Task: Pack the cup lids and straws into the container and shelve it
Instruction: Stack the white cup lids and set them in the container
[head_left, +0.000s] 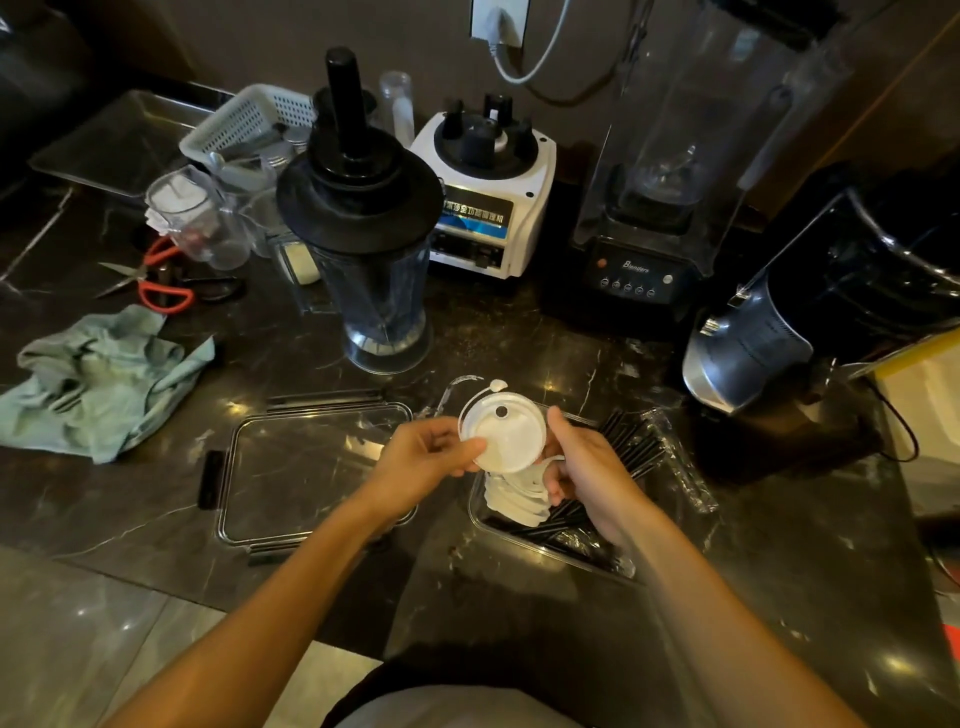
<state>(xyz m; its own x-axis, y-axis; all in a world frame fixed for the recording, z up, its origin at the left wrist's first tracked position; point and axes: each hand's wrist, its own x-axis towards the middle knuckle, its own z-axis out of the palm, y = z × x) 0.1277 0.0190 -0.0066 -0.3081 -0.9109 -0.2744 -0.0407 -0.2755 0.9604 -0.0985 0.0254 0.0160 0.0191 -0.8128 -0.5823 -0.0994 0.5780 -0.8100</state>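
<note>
Dark marble tabletop crowded with blenders. Black straws and lid stack lodged in clear container. White lid pinched by left hand and right hand.

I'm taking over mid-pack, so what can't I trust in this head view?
- Lid count: the lid stack under the held cup lid is partly hidden by the right hand.
- Straws: number unclear; covered by the right hand and wrapping glare.
- Container: near wall hidden by the forearm.
- Shelf: not in view.
</note>
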